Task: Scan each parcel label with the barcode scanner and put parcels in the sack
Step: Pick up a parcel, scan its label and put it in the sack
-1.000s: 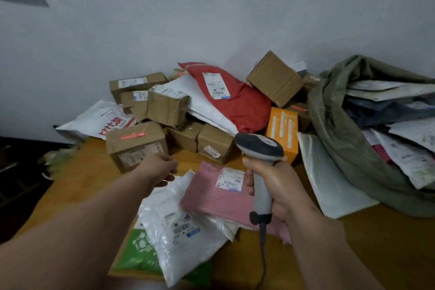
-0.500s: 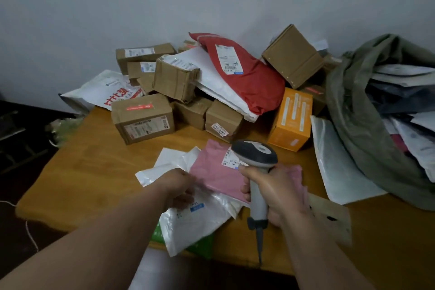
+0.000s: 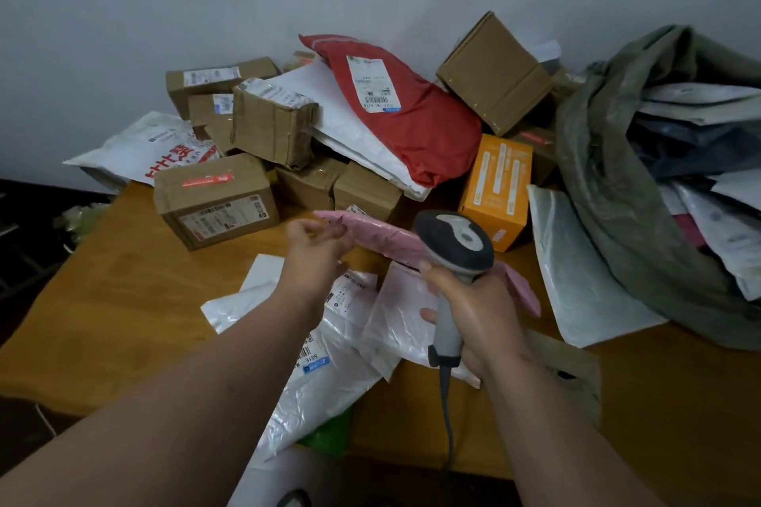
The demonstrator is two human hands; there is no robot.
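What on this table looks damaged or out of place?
The brown box on top of the pile looks crushed: its sides are dented and wrinkled, and it sits tilted. At the near table edge, a white mailer and a green bag hang over the side. Nothing looks spilled.

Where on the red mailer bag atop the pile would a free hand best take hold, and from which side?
Probably the low, bulging end of the red mailer bag, approached from the front over the small cardboard boxes. That end overhangs the white envelope beneath it and faces the person, while the top end leans near the wall. Pinching there also keeps its label uncovered.
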